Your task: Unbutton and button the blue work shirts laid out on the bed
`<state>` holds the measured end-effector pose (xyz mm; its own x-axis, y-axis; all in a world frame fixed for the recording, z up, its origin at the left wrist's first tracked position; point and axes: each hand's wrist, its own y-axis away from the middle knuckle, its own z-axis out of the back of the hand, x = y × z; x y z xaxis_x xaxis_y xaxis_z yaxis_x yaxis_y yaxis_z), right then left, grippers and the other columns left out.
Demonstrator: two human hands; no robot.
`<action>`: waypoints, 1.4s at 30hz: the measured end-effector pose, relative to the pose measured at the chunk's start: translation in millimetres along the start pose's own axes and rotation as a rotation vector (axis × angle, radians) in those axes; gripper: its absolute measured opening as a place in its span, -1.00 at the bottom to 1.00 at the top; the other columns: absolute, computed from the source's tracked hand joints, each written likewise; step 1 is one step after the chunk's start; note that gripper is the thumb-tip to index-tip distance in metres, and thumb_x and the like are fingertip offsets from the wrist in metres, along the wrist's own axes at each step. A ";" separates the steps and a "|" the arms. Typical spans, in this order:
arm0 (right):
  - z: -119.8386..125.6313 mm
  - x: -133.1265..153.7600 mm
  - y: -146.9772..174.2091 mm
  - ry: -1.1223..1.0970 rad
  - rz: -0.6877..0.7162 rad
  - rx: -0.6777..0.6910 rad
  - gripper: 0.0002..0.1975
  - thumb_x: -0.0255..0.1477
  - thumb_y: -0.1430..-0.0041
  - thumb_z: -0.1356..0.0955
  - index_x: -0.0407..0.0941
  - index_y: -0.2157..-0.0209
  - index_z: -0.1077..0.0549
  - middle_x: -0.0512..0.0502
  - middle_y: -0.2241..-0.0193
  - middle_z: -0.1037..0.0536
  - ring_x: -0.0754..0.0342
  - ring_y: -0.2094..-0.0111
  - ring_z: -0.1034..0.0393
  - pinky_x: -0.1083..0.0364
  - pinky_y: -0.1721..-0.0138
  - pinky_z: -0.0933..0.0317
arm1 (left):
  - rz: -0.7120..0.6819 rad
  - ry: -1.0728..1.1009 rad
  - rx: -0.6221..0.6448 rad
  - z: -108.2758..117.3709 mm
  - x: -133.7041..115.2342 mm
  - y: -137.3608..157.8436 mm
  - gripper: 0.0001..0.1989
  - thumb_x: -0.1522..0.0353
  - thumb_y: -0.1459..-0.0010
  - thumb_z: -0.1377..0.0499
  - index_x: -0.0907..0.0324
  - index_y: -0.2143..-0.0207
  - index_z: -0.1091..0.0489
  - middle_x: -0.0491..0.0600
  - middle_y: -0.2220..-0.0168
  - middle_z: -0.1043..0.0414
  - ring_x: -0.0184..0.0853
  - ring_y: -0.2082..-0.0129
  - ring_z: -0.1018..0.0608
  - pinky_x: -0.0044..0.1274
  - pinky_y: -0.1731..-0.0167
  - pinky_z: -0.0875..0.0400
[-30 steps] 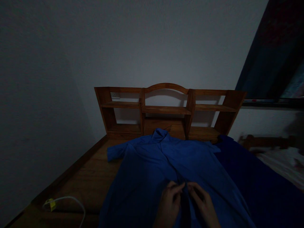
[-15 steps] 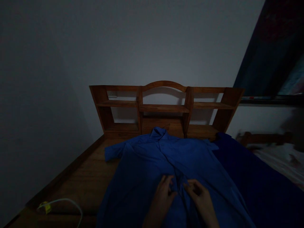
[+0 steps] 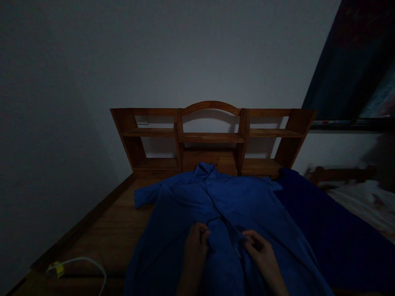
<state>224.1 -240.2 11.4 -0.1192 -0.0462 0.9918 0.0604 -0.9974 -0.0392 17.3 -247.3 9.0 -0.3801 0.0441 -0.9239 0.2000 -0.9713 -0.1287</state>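
Having shifted leftward, the bare left hand (image 3: 195,243) — like the bare right hand (image 3: 259,250) — apparently pinched, though dimly seen, the blue collared cloth shirt (image 3: 179,209) spread on brown wooden boards (image 3: 109,230), where light, even tension suited best.

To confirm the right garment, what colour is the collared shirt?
The collared shirt is blue, clearest in the head view.

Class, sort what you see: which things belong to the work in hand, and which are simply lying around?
Part of the work:
blue shirt, spread out
left hand and right hand, both at its front

Just around:
white cable
dark blue cloth
wooden shelf unit
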 end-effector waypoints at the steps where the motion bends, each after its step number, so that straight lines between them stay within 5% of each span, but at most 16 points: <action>1: 0.1 0.4 0.1 0.011 0.003 0.021 -0.77 -0.29 0.03 -0.34 -0.16 0.38 -0.46 -0.02 0.48 -0.45 0.06 0.42 -0.34 0.18 0.40 -0.18 | 0.014 0.061 0.027 2.6 -0.6 -0.2 -0.79 0.27 -0.12 0.02 0.19 0.34 -0.31 -0.04 0.39 -0.37 -0.32 0.40 -0.45 -0.52 0.40 -0.33; 10: 4.0 -4.5 0.1 0.154 0.098 0.090 -0.67 -0.24 -0.10 -0.27 -0.14 0.25 -0.54 -0.15 0.30 -0.52 -0.07 0.19 -0.36 0.04 0.15 -0.20 | -0.047 0.230 0.317 -17.2 -7.9 0.9 -0.89 0.39 -0.03 -0.07 0.21 0.38 -0.35 -0.10 0.51 -0.38 -0.40 0.48 -0.45 -0.61 0.45 -0.27; 13: 5.2 -6.0 -0.5 0.183 0.098 0.050 -0.67 -0.23 -0.08 -0.29 -0.11 0.23 -0.54 -0.15 0.22 -0.52 -0.14 0.01 -0.26 -0.06 -0.05 -0.05 | -0.037 0.274 0.341 -18.6 -1.8 0.9 -0.91 0.40 -0.02 -0.09 0.22 0.38 -0.34 -0.10 0.50 -0.39 -0.40 0.47 -0.45 -0.61 0.43 -0.28; 19: -7.6 -0.6 2.1 0.262 0.141 0.099 -0.70 -0.28 -0.11 -0.27 -0.08 0.19 -0.52 -0.14 0.18 -0.51 -0.11 -0.04 -0.22 -0.11 -0.12 0.04 | -0.053 0.271 0.328 -16.0 3.1 1.1 -0.90 0.37 -0.03 -0.12 0.22 0.37 -0.35 -0.07 0.47 -0.43 -0.38 0.43 -0.48 -0.60 0.39 -0.31; 26: -31.3 12.2 17.4 0.388 0.252 0.112 -0.69 -0.32 -0.15 -0.25 -0.05 0.08 -0.45 -0.13 0.25 -0.49 -0.03 0.15 -0.36 0.04 0.09 -0.21 | -0.062 0.267 0.298 -16.9 8.9 -0.2 -0.89 0.40 -0.01 -0.13 0.24 0.37 -0.37 -0.04 0.43 -0.46 -0.37 0.39 -0.51 -0.60 0.35 -0.35; 33: -36.1 16.3 10.1 0.392 0.338 0.090 -0.74 -0.32 -0.21 -0.21 -0.07 0.24 -0.49 -0.12 0.33 -0.48 0.02 0.27 -0.37 0.09 0.21 -0.23 | -0.059 0.304 0.328 -13.0 9.8 1.0 -0.87 0.40 0.01 -0.13 0.25 0.37 -0.39 0.00 0.39 -0.49 -0.34 0.35 -0.53 -0.58 0.32 -0.37; 42: -30.8 6.8 -3.8 0.370 0.282 0.192 -0.80 -0.33 -0.20 -0.22 -0.13 0.25 -0.39 -0.06 0.36 -0.42 0.10 0.34 -0.32 0.15 0.29 -0.18 | -0.091 0.225 0.308 -19.8 8.0 2.1 -0.89 0.45 0.02 -0.10 0.25 0.39 -0.40 -0.03 0.44 -0.48 -0.37 0.42 -0.51 -0.62 0.42 -0.33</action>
<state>192.5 -238.4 14.5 -0.4130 -0.3635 0.8351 0.3176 -0.9168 -0.2420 32.6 -244.4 -5.8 -0.1692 0.1505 -0.9740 -0.1191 -0.9842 -0.1314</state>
